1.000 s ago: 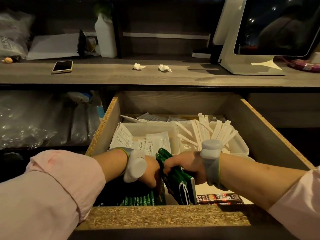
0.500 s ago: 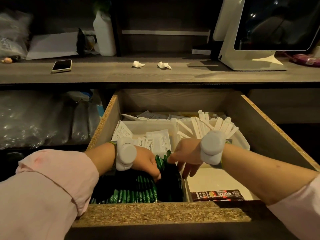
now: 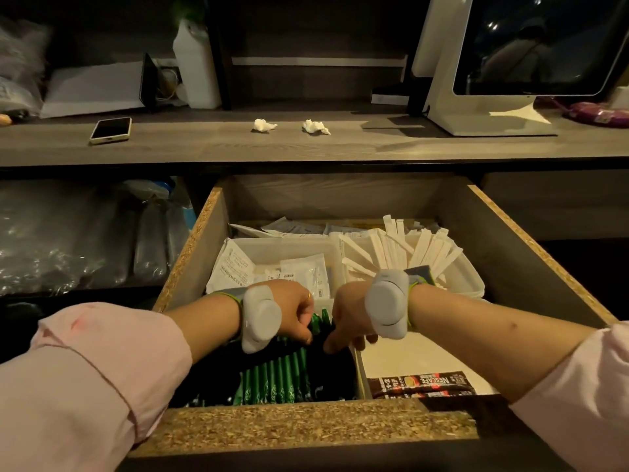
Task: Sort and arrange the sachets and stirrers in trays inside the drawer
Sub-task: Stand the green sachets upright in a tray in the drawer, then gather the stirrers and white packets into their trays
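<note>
The wooden drawer (image 3: 190, 257) stands pulled out below the counter. Several green sachets (image 3: 275, 379) stand in a row in its front left tray. My left hand (image 3: 292, 311) is curled over the far end of that row, fingers closed on the tops of the sachets. My right hand (image 3: 347, 321) hovers just right of it, fingers bent down and touching the same sachets. A dark Nescafe sachet (image 3: 422, 383) lies in the front right tray (image 3: 408, 356). White sachets (image 3: 306, 270) fill the back left tray, and white paper-wrapped stirrers (image 3: 418, 247) the back right tray.
On the counter above lie a phone (image 3: 110, 129), two crumpled tissues (image 3: 263, 125), a white bottle (image 3: 195, 69) and a screen on a white stand (image 3: 483, 97). Plastic-wrapped stock (image 3: 68, 240) fills the shelf left of the drawer.
Both hands held a bunch of green sachets a second ago. The bunch went down into the front left tray, and both hands moved back to the far end of the row.
</note>
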Available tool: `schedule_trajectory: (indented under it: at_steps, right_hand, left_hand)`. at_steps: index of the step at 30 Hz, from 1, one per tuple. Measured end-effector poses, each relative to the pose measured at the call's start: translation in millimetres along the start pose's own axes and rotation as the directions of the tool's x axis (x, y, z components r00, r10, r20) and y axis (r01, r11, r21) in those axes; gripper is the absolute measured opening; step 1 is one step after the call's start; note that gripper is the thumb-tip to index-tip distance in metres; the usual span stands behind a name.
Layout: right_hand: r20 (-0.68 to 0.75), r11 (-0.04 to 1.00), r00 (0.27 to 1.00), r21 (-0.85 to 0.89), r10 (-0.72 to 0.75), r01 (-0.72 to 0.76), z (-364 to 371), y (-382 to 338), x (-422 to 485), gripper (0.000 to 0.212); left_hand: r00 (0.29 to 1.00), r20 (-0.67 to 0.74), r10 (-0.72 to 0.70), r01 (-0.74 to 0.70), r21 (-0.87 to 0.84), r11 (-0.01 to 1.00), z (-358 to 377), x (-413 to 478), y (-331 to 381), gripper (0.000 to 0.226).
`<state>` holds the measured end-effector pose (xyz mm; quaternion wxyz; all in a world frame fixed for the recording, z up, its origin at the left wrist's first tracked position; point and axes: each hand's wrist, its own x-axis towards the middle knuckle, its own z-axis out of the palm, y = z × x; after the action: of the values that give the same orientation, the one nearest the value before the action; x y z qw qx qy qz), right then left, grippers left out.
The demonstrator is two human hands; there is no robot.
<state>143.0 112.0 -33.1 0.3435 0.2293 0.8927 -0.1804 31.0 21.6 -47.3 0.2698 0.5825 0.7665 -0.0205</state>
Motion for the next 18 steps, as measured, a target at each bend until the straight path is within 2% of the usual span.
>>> schedule_trajectory:
  at_steps: [2,3,5,6,7,9,10,11,12,14,18]
  right_hand:
    - [0.116,0.987,0.993,0.161,-0.026,0.007,2,4,-5,0.036]
    - [0.112,0.973,0.993,0.229,-0.024,-0.002,-3,9,-7,0.037]
    - [-0.054,0.908,0.996,0.418,0.068,-0.039,-24,32,-9,0.03]
    - [-0.155,0.854,0.977,0.519,0.144,-0.043,-36,46,-8,0.027]
    - [-0.221,0.798,0.948,0.601,0.231,-0.054,-48,66,-9,0.026]
    - [-0.223,0.719,0.904,0.685,0.365,-0.121,-60,99,-11,0.028]
    - [-0.187,0.703,0.892,0.687,0.412,-0.181,-59,112,-9,0.03]
    - [-0.154,0.693,0.88,0.681,0.45,-0.236,-58,124,-8,0.033]
    - [-0.134,0.685,0.866,0.673,0.482,-0.277,-55,135,-7,0.036]
    - [-0.119,0.665,0.849,0.68,0.515,-0.309,-53,151,-5,0.039]
    - [-0.123,0.671,0.86,0.683,0.495,-0.289,-50,160,6,0.037]
  left_hand:
    - [0.995,0.104,-0.002,0.003,-0.002,1.0,-6,-1,1,0.015]
    - [0.995,0.099,-0.008,0.009,-0.005,1.0,-12,2,3,0.012]
    - [1.0,-0.002,-0.028,0.028,-0.11,0.994,-27,12,15,0.012]
    - [0.996,-0.072,-0.056,0.037,-0.247,0.968,-33,17,21,0.013]
    - [0.989,-0.123,-0.078,0.017,-0.436,0.9,-37,27,31,0.012]
    - [0.988,-0.048,-0.148,0.052,-0.794,0.605,-40,42,55,0.017]
    - [0.985,0.037,-0.171,0.11,-0.89,0.442,-37,49,62,0.021]
    - [0.975,0.114,-0.19,0.172,-0.932,0.321,-34,60,70,0.025]
    - [0.962,0.18,-0.206,0.232,-0.935,0.268,-31,71,79,0.024]
    - [0.939,0.232,-0.252,0.296,-0.92,0.255,-29,91,90,0.022]
    - [0.903,0.198,-0.381,0.31,-0.914,0.262,-22,112,94,0.035]
